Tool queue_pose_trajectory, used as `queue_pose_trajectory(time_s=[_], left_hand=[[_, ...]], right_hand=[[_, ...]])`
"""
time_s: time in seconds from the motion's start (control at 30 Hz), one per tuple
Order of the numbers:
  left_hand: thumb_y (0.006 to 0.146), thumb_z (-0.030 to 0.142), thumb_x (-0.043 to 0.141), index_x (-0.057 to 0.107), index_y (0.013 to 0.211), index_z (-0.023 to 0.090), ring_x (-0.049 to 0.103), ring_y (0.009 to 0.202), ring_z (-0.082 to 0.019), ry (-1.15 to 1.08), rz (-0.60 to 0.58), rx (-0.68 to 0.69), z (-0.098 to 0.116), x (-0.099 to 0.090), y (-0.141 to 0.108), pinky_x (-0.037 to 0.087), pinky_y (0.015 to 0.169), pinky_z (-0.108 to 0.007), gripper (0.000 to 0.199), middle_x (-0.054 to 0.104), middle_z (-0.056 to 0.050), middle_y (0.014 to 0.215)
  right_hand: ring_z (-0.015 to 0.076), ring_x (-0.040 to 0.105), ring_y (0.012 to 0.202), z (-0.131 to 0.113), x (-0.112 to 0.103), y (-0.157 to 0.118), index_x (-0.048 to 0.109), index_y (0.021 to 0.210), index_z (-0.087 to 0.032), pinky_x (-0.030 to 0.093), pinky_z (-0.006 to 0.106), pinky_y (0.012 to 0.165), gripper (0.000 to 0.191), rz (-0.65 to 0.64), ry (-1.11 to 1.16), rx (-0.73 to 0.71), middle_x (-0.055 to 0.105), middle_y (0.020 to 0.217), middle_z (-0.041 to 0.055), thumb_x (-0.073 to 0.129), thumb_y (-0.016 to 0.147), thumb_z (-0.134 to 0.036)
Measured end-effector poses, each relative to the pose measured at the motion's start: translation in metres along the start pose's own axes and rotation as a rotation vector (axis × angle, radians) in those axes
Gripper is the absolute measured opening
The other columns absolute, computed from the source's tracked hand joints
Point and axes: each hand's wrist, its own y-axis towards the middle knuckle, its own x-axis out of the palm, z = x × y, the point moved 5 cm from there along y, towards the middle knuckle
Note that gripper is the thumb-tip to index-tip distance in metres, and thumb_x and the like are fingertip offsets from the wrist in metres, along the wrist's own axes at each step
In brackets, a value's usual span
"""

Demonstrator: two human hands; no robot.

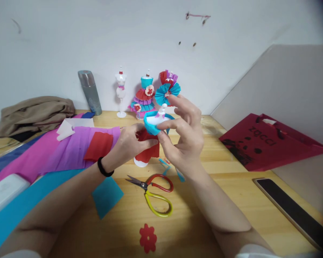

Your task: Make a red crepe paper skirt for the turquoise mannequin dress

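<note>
A small white mannequin (pixel 153 119) stands or is held upright over the table, with a white lower end (pixel 140 163) showing below. Blue crepe paper (pixel 150 128) wraps its top like a bodice, and red crepe paper (pixel 148 154) hangs beneath. My left hand (pixel 129 143) is closed around the mannequin's middle from the left. On the right, my right hand (pixel 187 134) pinches the front rim of the blue crepe paper between thumb and finger, its other fingers raised. The fingers partly hide the waist. Scissors (pixel 148 190) with red and yellow handles lie nearer me, blades parted.
Near me lie a red paper flower (pixel 148 238) and a blue paper square (pixel 107 196). Purple crepe paper (pixel 61 150) covers the left side. Behind stand a plain mannequin (pixel 121 93), a dressed mannequin (pixel 145 95) and a bottle (pixel 90 91). A phone (pixel 288 208) and red bag (pixel 271 143) are right.
</note>
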Motion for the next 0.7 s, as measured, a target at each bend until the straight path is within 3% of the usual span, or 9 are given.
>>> queue_pose_trajectory(time_s=[0.13, 0.33, 0.53, 0.7], left_hand=[[0.069, 0.036, 0.083, 0.071, 0.083, 0.020, 0.056, 0.063, -0.014, -0.023, 0.017, -0.060, -0.002, 0.000, -0.001, 0.047, 0.059, -0.029, 0.025, 0.069, 0.001, 0.072], [0.071, 0.040, 0.082, 0.069, 0.087, 0.016, 0.063, 0.074, -0.017, -0.076, -0.020, -0.106, -0.010, 0.003, 0.001, 0.055, 0.073, -0.034, 0.032, 0.072, -0.005, 0.082], [0.073, 0.042, 0.079, 0.072, 0.097, 0.016, 0.066, 0.080, -0.019, -0.132, -0.046, -0.085, -0.014, 0.002, 0.003, 0.055, 0.077, -0.034, 0.035, 0.075, -0.006, 0.090], [0.073, 0.042, 0.080, 0.073, 0.102, 0.017, 0.070, 0.087, -0.022, -0.160, -0.053, -0.104, -0.016, 0.001, 0.004, 0.057, 0.083, -0.038, 0.039, 0.078, -0.008, 0.096]], right_hand=[[0.0303, 0.057, 0.134, 0.005, 0.003, -0.003, 0.063, 0.087, -0.027, 0.053, 0.057, 0.105, 0.008, 0.043, 0.078, 0.101, 0.064, 0.136, 0.0069, 0.063, 0.087, -0.019], [0.0300, 0.061, 0.129, 0.018, 0.007, -0.007, 0.062, 0.086, -0.026, 0.051, 0.056, 0.108, 0.004, 0.010, 0.313, 0.316, 0.067, 0.131, 0.0080, 0.065, 0.088, -0.024], [0.0297, 0.061, 0.129, 0.016, 0.008, -0.007, 0.063, 0.089, -0.025, 0.052, 0.055, 0.107, 0.007, -0.025, 0.334, 0.332, 0.067, 0.133, 0.0083, 0.063, 0.086, -0.019], [0.0308, 0.060, 0.131, 0.016, 0.003, -0.006, 0.065, 0.098, -0.028, 0.050, 0.057, 0.108, 0.012, -0.020, 0.258, 0.244, 0.065, 0.135, 0.0080, 0.060, 0.088, -0.022]])
